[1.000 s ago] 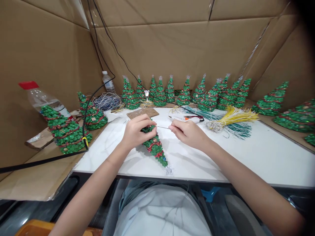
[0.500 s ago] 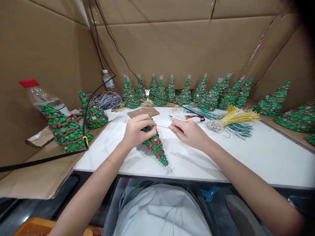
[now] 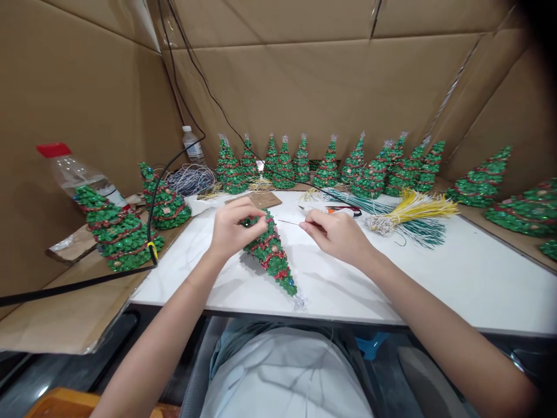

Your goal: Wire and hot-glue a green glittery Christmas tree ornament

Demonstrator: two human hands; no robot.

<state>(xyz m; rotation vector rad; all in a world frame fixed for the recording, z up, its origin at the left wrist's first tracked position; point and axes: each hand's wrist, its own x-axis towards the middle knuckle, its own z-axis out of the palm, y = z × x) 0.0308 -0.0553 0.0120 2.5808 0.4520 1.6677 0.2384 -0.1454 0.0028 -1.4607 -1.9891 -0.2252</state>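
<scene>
My right hand (image 3: 333,232) pinches a thin needle (image 3: 288,222) between thumb and forefinger, its free end pointing left over the white tabletop. My left hand (image 3: 237,228) is closed in a pinch just left of the needle, apart from it; whatever sits between its fingertips is too small to make out. Below and partly behind that hand lies a small green Christmas tree (image 3: 275,255) with red garland and beads. It rests on its side, its clear star (image 3: 300,302) toward the table's front edge. My left fingers hide part of the tree's base end.
Several finished-looking trees (image 3: 326,165) stand along the back. Bundles of yellow and green wire (image 3: 411,212) lie at right, beside an orange-and-white handled tool (image 3: 343,210). A black cable (image 3: 150,232) hangs at left near a red-capped bottle (image 3: 82,174). A brown card piece (image 3: 256,200) lies behind.
My left hand has moved left, off the needle's end that it was touching. My right hand still holds the needle in nearly the same place, and the tree has stayed put.
</scene>
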